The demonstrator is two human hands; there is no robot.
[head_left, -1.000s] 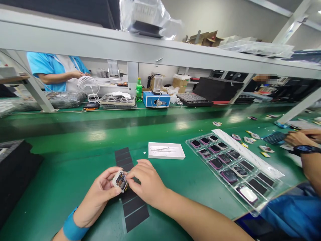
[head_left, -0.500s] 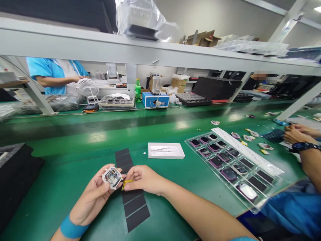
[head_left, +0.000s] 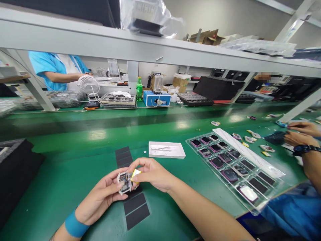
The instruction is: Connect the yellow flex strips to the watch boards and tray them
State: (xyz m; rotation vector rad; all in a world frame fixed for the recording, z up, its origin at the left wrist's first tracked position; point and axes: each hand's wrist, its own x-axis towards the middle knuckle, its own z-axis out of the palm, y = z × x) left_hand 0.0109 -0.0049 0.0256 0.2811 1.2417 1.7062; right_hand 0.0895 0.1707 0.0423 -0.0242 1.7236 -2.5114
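Note:
My left hand (head_left: 106, 190) is closed around a white-framed smartwatch body (head_left: 124, 183), its back off and the circuit board showing. Between the thumb and fingers of my right hand (head_left: 150, 174) is a small battery (head_left: 135, 175) with yellow edges and a pale face. It is held right beside the watch body; whether a wire joins the two is too small to tell. Below both hands lies a strip of black rectangular stickers (head_left: 136, 203), partly covered by them.
A shallow white box (head_left: 179, 151) holds tweezers. To its right, a clear plastic tray (head_left: 200, 154) carries several watch pieces. A co-worker's hands (head_left: 298, 139) work at the right, near loose watch bodies (head_left: 250, 140). Black foam (head_left: 18, 180) stands at left, a blue device (head_left: 157, 99) at the back.
Both hands have shifted slightly right. The watch body has turned from facing me to a tilt, and the battery has been turned so its pale face shows.

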